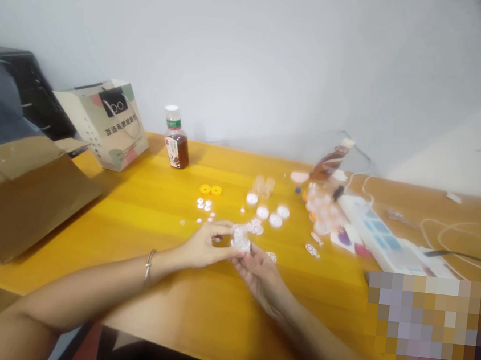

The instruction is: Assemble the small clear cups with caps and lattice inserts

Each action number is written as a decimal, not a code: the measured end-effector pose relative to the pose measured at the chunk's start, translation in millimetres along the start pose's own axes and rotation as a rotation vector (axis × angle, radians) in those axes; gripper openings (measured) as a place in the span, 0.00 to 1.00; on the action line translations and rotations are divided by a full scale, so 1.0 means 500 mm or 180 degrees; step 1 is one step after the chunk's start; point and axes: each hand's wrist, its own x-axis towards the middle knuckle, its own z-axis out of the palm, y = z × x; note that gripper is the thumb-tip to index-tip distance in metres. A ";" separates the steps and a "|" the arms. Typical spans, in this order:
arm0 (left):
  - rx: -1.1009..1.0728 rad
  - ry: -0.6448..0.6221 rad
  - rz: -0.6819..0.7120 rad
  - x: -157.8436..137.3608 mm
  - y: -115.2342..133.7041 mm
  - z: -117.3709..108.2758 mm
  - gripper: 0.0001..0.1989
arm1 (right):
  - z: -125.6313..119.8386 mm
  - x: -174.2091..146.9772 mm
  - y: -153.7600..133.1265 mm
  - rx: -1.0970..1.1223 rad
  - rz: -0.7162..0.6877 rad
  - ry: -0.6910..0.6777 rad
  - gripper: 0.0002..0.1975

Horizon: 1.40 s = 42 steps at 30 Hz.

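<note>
Above the table (167, 218), a small clear-and-white plastic piece (242, 238) is held between my two hands. My left hand (205, 246) pinches it from the left with thumb and fingers. From below and the right, the fingers of my right hand (262, 274) are closed on it too. Just beyond lie white perforated pieces (256, 226) and several white round caps (262, 212). Clear plastic cups (263, 186) stand behind these. Two yellow discs (211, 190) and several small white round pieces (204, 203) are to the left. Blur hides the held piece's details.
A bottle of brown liquid (177, 147) stands at the back, near a paper bag (119, 124). An open cardboard box (28, 198) is at left. To the right are a leaning bottle (331, 161), clear-and-orange plastic pieces (323, 206), a power strip (379, 232) and cables.
</note>
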 end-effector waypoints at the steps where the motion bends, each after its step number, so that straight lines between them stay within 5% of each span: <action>1: 0.0014 0.0000 -0.0028 0.000 -0.001 0.000 0.11 | 0.001 0.000 0.000 -0.0045 -0.0021 0.0028 0.13; 22: 0.0127 -0.0220 0.0174 0.004 -0.039 -0.004 0.14 | -0.018 0.017 -0.013 -0.0044 0.0184 -0.0303 0.18; 30: 0.0173 0.0122 0.0093 0.000 -0.024 0.006 0.10 | -0.022 0.015 0.005 -0.0036 0.0129 -0.0301 0.16; 35: -0.0063 0.0677 -0.0133 -0.012 -0.029 0.043 0.08 | -0.022 0.015 0.013 -0.0011 0.0097 -0.0230 0.15; 42: -0.0853 0.0440 -0.0378 -0.006 -0.044 0.033 0.10 | -0.023 0.019 0.014 -0.0077 0.0105 -0.0189 0.16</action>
